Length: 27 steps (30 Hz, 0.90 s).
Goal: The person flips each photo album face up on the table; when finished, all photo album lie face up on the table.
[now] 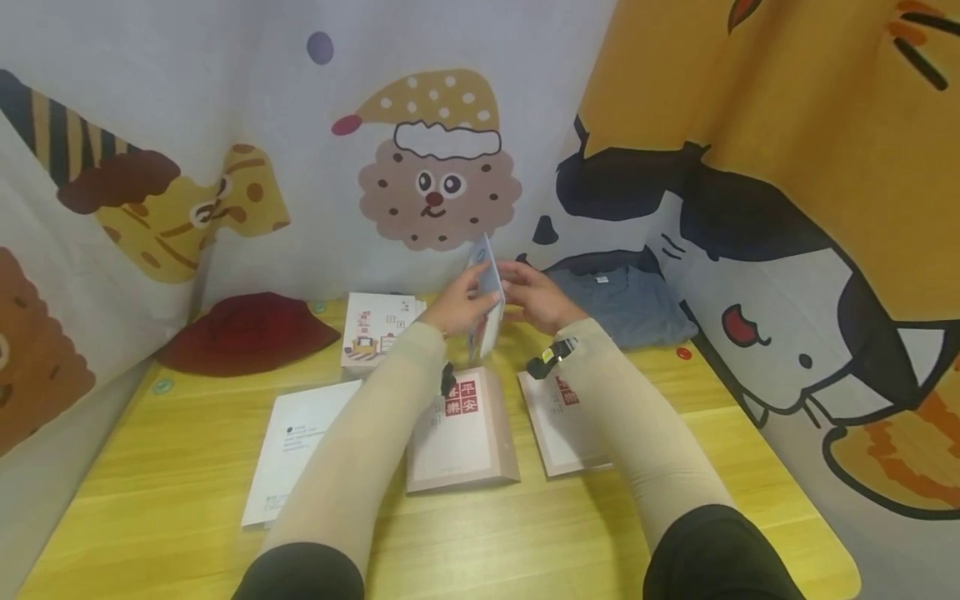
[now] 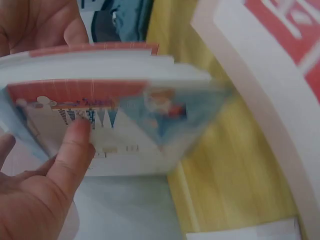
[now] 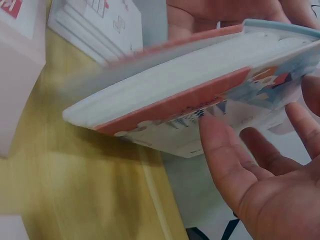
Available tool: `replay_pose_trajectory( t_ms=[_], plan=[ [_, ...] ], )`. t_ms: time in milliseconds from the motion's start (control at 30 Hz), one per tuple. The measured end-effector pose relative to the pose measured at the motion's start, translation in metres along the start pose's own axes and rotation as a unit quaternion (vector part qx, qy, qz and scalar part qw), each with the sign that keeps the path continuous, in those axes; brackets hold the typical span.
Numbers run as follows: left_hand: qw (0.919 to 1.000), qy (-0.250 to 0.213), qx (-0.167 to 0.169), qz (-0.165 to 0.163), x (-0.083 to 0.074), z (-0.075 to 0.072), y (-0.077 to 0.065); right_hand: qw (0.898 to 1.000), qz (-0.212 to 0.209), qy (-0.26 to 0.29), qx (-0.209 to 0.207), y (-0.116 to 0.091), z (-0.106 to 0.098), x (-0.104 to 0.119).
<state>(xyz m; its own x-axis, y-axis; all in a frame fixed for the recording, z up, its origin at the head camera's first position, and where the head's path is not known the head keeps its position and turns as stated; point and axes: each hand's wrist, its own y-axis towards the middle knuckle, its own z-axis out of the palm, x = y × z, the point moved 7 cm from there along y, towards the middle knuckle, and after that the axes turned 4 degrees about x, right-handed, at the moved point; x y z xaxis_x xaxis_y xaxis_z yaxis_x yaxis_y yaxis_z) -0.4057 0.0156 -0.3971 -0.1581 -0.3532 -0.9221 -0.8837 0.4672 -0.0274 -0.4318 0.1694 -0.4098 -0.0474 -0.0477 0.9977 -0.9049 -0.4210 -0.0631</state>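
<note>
Left hand point(image 1: 459, 303) grips a book point(image 3: 175, 97) — right hand point(image 1: 543, 297) touches it, fingers point(image 3: 216, 140) outstretched

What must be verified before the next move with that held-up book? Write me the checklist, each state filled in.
1. Both hands on the book: ok; the left hand and right hand each touch it.
2. Book closed flat: not ok; a blurred cover stands away from the pages at one end.
3. Lower edge off the table: cannot tell.
4. Red hat clear of the hands: ok; it lies apart, at left.
5. Right-hand booklet fully visible from the head: not ok; the right forearm hides part.
</note>
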Motion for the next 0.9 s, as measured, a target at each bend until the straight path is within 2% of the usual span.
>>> replay_pose_trajectory(
  t_ms=[133, 367, 633, 900],
  plan=[
    [0.9987, -0.043, -0.010, 0.026, -0.001, 0.000, 0.003, 1.000, -0.006, -0.004, 0.003, 0.001, 0.003, 0.003],
    [0.9911, -0.133, -0.006, 0.009, 0.006, -0.003, 0.002, 0.999, -0.003, -0.051, 0.002, 0.003, 0.009, 0.006],
    [0.9896, -0.142, -0.016, -0.011, 0.015, -0.007, 0.001, 0.995, 0.041, -0.087, -0.004, 0.007, 0.004, -0.011],
    [0.9952, -0.095, -0.004, -0.021, 0.026, -0.010, 0.001, 0.982, 0.102, -0.159, -0.017, 0.004, -0.008, -0.029]
  ],
)
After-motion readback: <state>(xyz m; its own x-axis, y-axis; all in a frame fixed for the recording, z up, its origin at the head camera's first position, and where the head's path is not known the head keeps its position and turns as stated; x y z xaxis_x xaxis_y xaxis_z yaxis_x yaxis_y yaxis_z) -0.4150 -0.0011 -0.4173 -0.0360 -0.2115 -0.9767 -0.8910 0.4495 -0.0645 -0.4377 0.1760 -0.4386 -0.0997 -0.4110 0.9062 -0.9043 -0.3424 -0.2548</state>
